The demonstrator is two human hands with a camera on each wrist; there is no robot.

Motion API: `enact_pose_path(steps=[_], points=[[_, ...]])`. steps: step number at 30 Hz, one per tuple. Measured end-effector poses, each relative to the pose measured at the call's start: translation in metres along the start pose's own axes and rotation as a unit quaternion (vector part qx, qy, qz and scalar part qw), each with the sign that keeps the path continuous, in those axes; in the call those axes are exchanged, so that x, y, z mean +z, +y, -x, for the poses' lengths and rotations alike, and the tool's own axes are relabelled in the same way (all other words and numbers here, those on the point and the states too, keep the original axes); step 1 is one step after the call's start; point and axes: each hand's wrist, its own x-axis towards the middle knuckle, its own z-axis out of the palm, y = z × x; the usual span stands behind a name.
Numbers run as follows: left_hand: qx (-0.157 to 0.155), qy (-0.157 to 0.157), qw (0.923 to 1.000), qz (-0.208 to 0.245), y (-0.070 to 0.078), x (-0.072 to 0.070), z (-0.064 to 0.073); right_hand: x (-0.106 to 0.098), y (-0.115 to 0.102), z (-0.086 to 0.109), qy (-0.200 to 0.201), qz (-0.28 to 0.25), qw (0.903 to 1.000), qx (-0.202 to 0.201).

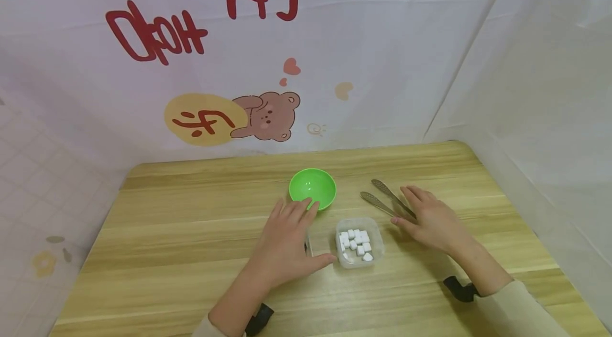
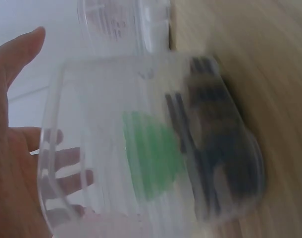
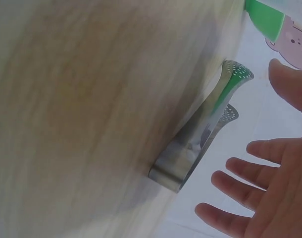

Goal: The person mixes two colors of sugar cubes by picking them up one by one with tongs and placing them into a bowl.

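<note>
My left hand [image 1: 287, 246] is over a clear plastic container [image 2: 104, 94], fingers spread and thumb held out to the side. Dark pieces [image 2: 225, 144] lie along the bottom of that container, mostly hidden by the hand in the head view. To its right stands a second clear container [image 1: 379, 252] with several white cubes [image 1: 354, 239] in it. My right hand [image 1: 435, 222] hovers at the metal tongs [image 3: 183, 153], its fingers apart and not curled round them. The tongs lie on the table, perforated tips spread and pointing away from me.
A bright green bowl [image 1: 312, 186] sits behind the containers, just beyond the left fingertips. The wooden table [image 1: 167, 220] ends against a white printed backdrop [image 1: 382, 50]. White sheeting [image 1: 540, 114] hangs along the right side.
</note>
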Motion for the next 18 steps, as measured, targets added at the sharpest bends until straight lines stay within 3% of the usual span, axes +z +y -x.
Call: enact_pose_path(steps=[6, 18], points=[[0.022, -0.015, 0.9997, -0.001, 0.014, 0.004, -0.007, 0.001, -0.001, -0.002, -0.005, 0.004, 1.0, 0.002], [-0.008, 0.006, 0.9999, -0.004, 0.031, 0.016, -0.018, 0.003, -0.003, -0.007, -0.005, 0.02, 0.9998, -0.004]])
